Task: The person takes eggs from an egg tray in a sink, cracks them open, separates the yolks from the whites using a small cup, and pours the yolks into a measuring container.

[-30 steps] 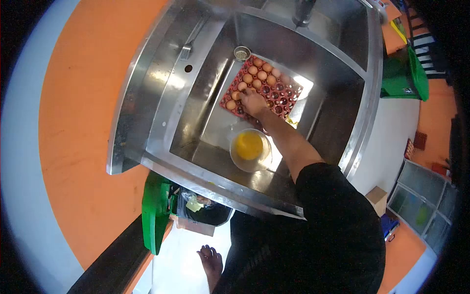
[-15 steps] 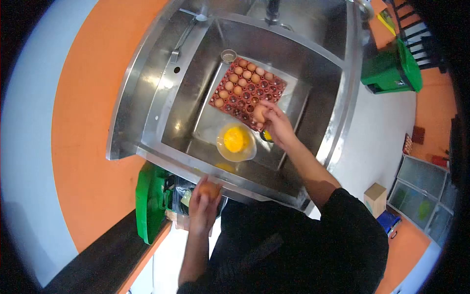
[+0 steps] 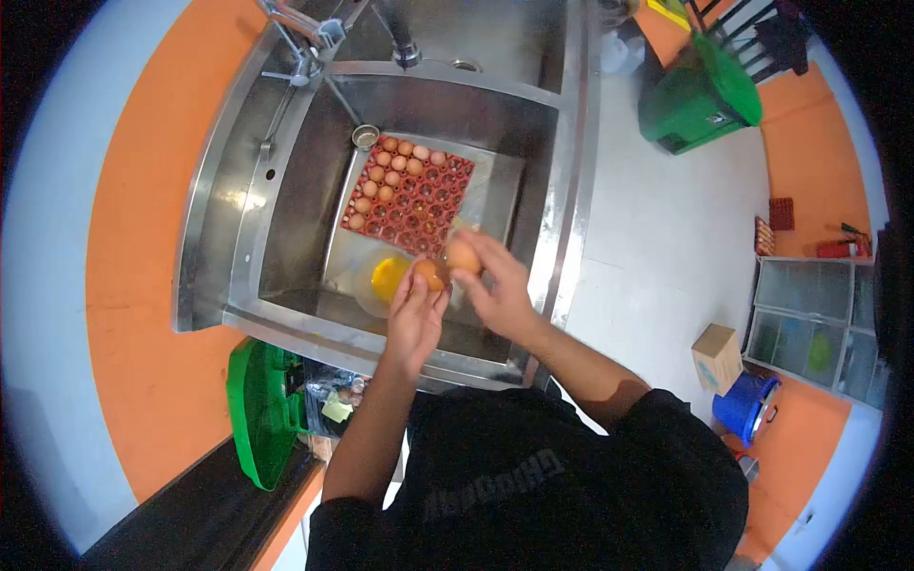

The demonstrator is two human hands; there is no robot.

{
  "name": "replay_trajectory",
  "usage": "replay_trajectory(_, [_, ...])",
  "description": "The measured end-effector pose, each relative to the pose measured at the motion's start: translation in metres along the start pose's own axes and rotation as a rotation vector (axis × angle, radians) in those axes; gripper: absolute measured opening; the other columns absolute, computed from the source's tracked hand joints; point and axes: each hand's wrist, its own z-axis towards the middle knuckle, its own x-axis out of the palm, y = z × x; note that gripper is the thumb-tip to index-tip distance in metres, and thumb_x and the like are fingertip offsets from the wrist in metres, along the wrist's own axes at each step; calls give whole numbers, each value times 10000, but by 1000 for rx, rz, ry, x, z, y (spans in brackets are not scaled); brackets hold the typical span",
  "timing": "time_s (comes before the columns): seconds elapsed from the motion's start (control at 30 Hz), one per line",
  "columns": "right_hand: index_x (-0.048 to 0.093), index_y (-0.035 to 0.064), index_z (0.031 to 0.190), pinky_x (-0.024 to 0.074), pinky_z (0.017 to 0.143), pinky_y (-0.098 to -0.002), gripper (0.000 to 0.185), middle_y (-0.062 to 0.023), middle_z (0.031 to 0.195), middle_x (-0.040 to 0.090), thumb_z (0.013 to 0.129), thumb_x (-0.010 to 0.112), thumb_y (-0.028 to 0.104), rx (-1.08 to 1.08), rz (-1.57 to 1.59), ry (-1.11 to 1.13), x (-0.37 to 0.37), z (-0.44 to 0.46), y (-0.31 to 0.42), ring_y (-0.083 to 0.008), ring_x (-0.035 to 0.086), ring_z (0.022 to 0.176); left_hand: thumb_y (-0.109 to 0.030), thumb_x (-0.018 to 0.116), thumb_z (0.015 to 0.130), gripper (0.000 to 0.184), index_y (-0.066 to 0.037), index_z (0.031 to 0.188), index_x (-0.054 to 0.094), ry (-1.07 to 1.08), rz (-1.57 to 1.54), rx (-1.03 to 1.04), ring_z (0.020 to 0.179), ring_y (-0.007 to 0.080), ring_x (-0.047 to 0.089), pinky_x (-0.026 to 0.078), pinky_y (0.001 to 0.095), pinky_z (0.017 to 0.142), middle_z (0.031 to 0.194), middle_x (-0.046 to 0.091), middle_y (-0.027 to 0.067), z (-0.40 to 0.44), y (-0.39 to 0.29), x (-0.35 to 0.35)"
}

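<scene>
Head view: my left hand [image 3: 416,325] is cupped under 1 egg [image 3: 429,276], fingers wrapped round its sides. My right hand [image 3: 497,287] grips a second egg [image 3: 464,255] between thumb and fingertips. The 2 eggs sit side by side, touching or nearly so, the right one slightly farther from me; blur hides which way their long axes run.

Just to the left of them is the bowl [image 3: 363,296], holding yellow liquid [image 3: 388,276]. My left hand is the nearer to it and covers part of its right side. I can't tell if the left egg hangs over the rim or beside it.

Beneath everything is the steel sink [image 3: 303,224]. The bowl stands toward its near edge; beyond it, in the left part of the basin, lies the red tray [image 3: 419,211]. Eggs fill the tray's far and left edges, and its nearest corner is hidden behind my 2 eggs.

Past the sink's near edge, at left, a green bin [image 3: 255,419] has its lid raised. Off the right edge spreads pale floor [image 3: 657,257], with another bin [image 3: 690,105] and a box [image 3: 717,359].
</scene>
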Motion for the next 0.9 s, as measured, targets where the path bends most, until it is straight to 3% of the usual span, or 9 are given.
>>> replay_trajectory(0.13, [520,29,1315,459,965,-401,482,-223,1265,566,877,657,178,141,146,146,-3,-4,-4,-366,574,1150,-198,487,1005,425,-73,1399,388,15,2,-1,1247,241,494,392,392,1084,1356,491,90,8,13,1])
replay_trajectory(0.23, [520,24,1315,449,980,-389,473,-225,1255,570,884,649,171,128,226,-55,0,-5,-14,-366,567,1158,-201,499,1000,420,-85,1392,400,-13,-19,-3,1249,234,493,404,384,1071,1357,491,81,9,19,1])
replay_trajectory(0.27, [509,28,1326,441,989,-383,463,-214,1260,571,902,632,166,42,33,61,-2,-7,-19,-339,561,1178,-206,504,998,424,-88,1392,401,3,-13,-4,1247,233,494,410,381,1065,1353,495,81,9,20,3])
replay_trajectory(0.37, [476,25,1354,478,946,-362,468,-175,1244,587,920,613,136,264,245,98,0,-4,-30,-280,587,1131,-215,519,991,422,-92,1381,415,20,5,-16,1230,232,506,429,373,1045,1338,506,88,13,20,10])
replay_trajectory(0.47, [446,17,1367,508,880,-318,471,-125,1214,596,927,600,90,799,1232,120,-12,8,-43,-206,599,1075,-216,531,985,372,-83,1325,462,-59,-35,-75,1194,240,533,455,373,1017,1307,529,100,15,14,6])
replay_trajectory(0.5, [445,15,1363,509,855,-301,464,-115,1203,597,930,595,87,785,1257,158,-14,7,-45,-191,599,1055,-216,531,982,341,-74,1288,485,-84,-86,-111,1184,247,539,467,377,1004,1289,541,100,18,9,5])
replay_trajectory(0.63, [461,25,1348,502,738,-238,443,-82,1100,623,932,596,97,775,1232,226,-14,7,-46,-126,605,882,-220,554,959,253,-74,1166,550,-64,-142,-197,1062,234,597,522,363,924,1182,596,109,27,-5,-3])
replay_trajectory(0.73, [477,24,1337,502,722,-232,435,-71,1072,635,925,599,96,776,977,282,-13,10,-52,-111,612,833,-213,587,938,206,-91,1100,556,-194,167,-169,872,166,623,528,293,748,1033,611,64,37,-10,5])
replay_trajectory(0.9, [489,12,1325,506,752,-263,508,-64,1036,639,841,630,75,592,634,349,3,10,-83,-128,619,873,-202,667,910,376,-39,1226,542,21,805,-22,719,82,576,475,207,620,967,629,31,51,-9,-4])
